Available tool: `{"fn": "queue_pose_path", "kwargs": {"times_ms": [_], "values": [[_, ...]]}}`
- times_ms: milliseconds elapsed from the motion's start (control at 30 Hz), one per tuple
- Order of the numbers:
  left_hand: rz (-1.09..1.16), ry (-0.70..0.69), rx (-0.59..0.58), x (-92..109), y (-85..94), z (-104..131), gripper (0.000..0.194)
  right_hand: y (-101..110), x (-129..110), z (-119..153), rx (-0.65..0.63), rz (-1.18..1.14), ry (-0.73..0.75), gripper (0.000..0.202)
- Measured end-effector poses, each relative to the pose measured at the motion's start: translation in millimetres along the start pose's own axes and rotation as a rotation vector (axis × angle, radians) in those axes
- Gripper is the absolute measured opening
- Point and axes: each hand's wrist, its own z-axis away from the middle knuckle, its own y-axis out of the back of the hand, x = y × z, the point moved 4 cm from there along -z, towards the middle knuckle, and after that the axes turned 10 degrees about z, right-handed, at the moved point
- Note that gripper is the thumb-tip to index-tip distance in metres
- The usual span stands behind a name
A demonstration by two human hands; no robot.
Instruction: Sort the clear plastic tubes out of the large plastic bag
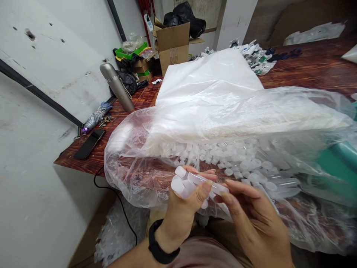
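Several translucent white plastic tubes (180, 186) are bunched in my left hand (182, 210), whose fingers wrap round them. Across the top of the bunch lies one more tube (205, 182), with my left thumb pressed on it. My right hand (255, 219) pinches the near right end of that tube between thumb and fingertips. Just beyond my hands, many loose tubes and short caps (223, 154) lie heaped on a clear plastic bag (131, 175) spread over the table's edge.
A white sheet-like bag (206, 78) covers the middle of the wooden table (292, 70). To the left are a phone (89, 144), keys, a folded umbrella (97, 116) and a steel flask (117, 87). A cardboard box (173, 46) stands behind. Something green (338, 171) is at right.
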Motion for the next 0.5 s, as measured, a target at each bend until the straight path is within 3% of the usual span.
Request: {"fn": "queue_pose_path", "kwargs": {"times_ms": [200,300,400,500], "values": [[-0.048,0.011,-0.015,-5.0,4.8,3.8,0.038,2.3,-8.5,-1.2,-0.18,0.04,0.067,0.039],[-0.022,0.057,-0.015,-10.6,5.6,7.6,0.041,3.3,-3.5,3.4,-0.257,0.069,0.004,0.039],[0.001,0.055,0.043,-10.8,7.8,10.6,0.044,3.8,-1.6,6.8,-0.249,0.073,0.04,0.045],[0.01,0.063,0.066,-8.5,7.8,11.8,0.046,1.4,0.5,8.0,-0.262,0.114,0.025,0.038]]}}
